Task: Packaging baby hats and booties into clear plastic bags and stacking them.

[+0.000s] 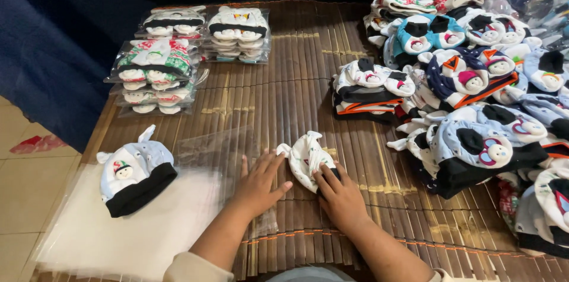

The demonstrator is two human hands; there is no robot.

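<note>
A small white patterned baby hat (305,157) lies on the brown bamboo mat (296,98) in front of me. My right hand (339,196) rests on its lower right edge, fingers pressing the dark band. My left hand (259,182) lies flat beside the hat on the mat, fingers spread, partly over a clear plastic bag (216,151). A light blue hat with a black band and a snowman figure (135,175) sits on a stack of clear bags (130,228) at the left.
Packed hats in clear bags are stacked at the back left (157,74) and back centre (237,33). A big heap of loose hats (474,92) fills the right side. Dark blue cloth (53,51) hangs behind. Tiled floor (24,169) shows at left.
</note>
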